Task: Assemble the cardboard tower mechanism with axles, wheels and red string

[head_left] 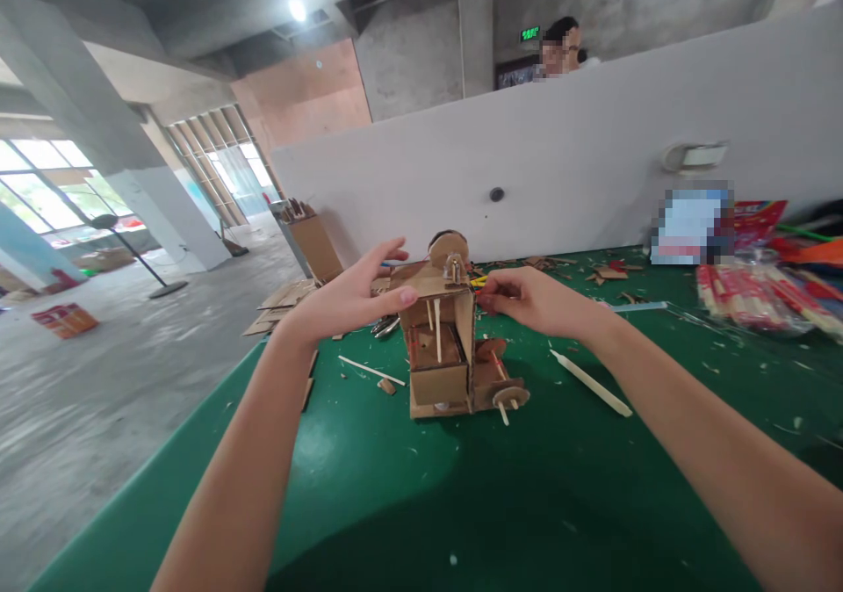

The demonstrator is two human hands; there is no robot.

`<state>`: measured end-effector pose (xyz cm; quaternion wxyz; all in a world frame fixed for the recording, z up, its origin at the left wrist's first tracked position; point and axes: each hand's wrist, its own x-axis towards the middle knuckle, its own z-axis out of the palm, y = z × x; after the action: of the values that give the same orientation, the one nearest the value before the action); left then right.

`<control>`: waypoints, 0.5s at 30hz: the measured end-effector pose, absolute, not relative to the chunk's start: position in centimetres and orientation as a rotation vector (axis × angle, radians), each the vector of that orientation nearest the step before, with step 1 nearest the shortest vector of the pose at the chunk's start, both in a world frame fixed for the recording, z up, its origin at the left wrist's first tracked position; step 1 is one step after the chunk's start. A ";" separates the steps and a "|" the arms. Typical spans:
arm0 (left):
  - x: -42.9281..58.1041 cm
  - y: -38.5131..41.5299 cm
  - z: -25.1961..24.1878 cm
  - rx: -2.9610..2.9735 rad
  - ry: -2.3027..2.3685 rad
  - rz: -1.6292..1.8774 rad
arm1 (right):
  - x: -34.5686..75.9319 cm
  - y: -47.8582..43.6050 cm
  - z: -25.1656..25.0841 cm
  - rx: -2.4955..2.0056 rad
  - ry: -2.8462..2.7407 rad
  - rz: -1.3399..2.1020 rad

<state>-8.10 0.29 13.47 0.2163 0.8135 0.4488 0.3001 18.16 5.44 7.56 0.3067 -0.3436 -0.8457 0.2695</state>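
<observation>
A small cardboard model with wooden sticks and a round disc on an axle stands on the green table. My left hand rests against the model's top left edge, thumb on the cardboard and fingers stretched out above it. My right hand is closed at the model's upper right side, pinching something small and reddish that I cannot name. A white glue stick lies just right of the model, under my right forearm.
A grey partition runs along the table's far edge, with a person's head behind it. Packets of sticks and coloured bags lie at the right. Cardboard scraps, a thin stick and scissors lie left of the model. The table's left edge drops to the floor.
</observation>
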 end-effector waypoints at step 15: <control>-5.8 -3.3 -1.6 1.743 1.247 1.196 | 17.0 5.6 6.4 -0.767 -2.218 0.796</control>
<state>-5.78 -3.28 -1.58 0.3371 0.6686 0.4784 0.4587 16.95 5.65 6.38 0.3259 -0.2925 -0.8462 0.3038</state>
